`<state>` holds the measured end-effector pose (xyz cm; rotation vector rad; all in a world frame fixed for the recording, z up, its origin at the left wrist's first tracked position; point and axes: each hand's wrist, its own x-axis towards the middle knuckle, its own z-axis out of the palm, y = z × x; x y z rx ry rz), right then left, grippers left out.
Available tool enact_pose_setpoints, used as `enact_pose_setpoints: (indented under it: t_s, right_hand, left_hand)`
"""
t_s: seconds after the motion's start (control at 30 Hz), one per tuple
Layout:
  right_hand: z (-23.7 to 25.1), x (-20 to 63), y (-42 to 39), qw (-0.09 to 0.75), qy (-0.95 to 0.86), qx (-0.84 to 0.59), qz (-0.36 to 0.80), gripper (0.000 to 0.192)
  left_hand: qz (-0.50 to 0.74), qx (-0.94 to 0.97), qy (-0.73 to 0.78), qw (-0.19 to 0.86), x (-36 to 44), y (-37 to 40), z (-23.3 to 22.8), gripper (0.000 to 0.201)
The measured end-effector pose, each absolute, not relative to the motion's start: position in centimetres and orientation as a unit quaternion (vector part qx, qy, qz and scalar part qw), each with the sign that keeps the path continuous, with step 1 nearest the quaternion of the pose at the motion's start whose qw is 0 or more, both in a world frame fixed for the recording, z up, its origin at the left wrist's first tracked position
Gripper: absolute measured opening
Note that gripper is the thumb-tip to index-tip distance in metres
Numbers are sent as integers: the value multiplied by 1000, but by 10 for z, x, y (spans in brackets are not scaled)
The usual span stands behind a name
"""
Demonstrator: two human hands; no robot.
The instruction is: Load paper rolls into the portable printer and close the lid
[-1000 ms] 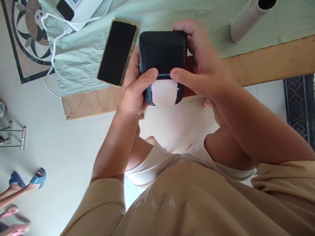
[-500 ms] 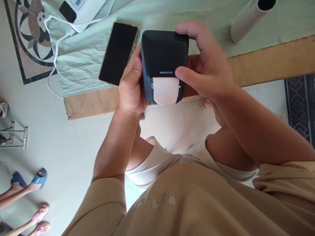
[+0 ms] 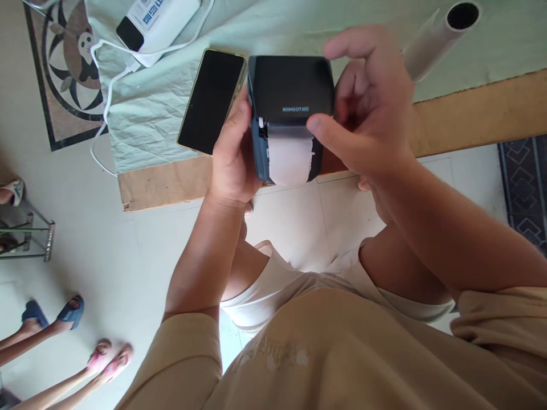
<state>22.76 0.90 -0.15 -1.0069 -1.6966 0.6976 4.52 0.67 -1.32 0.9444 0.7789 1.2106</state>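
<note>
A black label printer (image 3: 293, 85) marked NIIMBOT is held over the table's front edge. My left hand (image 3: 235, 148) is closed around its left side, the fingers hidden beneath. Its lid is partly raised, leaving a gap at the front where white label paper (image 3: 290, 159) hangs out with a ragged edge. My right hand (image 3: 371, 108) grips the lid at the right: the thumb presses its front edge and the index finger reaches to the back corner. The other fingers are curled beside the printer.
Left of the printer lies a dark-screened phone (image 3: 211, 101) on the green cloth (image 3: 145, 119). Behind it sits a white device (image 3: 158, 25) with a white cable (image 3: 109, 97). A white cylinder (image 3: 440, 40) stands at right. Another person's feet in pink slippers (image 3: 109, 360) are on the floor.
The printer's lid has tilted up at its front, opening a gap above the label paper. My right hand has shifted slightly with it. The pink slippers have moved right.
</note>
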Motion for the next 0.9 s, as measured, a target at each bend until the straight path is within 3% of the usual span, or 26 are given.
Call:
enact_pose_setpoints:
  t_s: [0.13, 0.27, 0.4, 0.53, 0.8, 0.9]
  right_hand:
    - [16, 222, 8, 518, -688, -448, 241, 14]
    - [29, 221, 11, 502, -682, -498, 187, 14]
    - [41, 220, 10, 288, -797, -527, 66, 21]
    - [59, 211, 4, 96, -821, -561, 45, 36]
    - [72, 208, 4, -23, -813, -578, 62, 37]
    - [64, 213, 10, -10, -816, -572, 85, 42]
  left_hand:
    - [535, 427, 320, 654, 44, 4, -10, 30]
    - [520, 434, 348, 649, 44, 3, -6, 25]
    - [519, 440, 363, 636, 44, 2, -6, 28]
    - [507, 449, 379, 631, 43, 1, -8, 30]
    - [494, 481, 347, 636, 38, 4, -11, 35]
    - [483, 489, 338, 643, 39, 4, -9, 38]
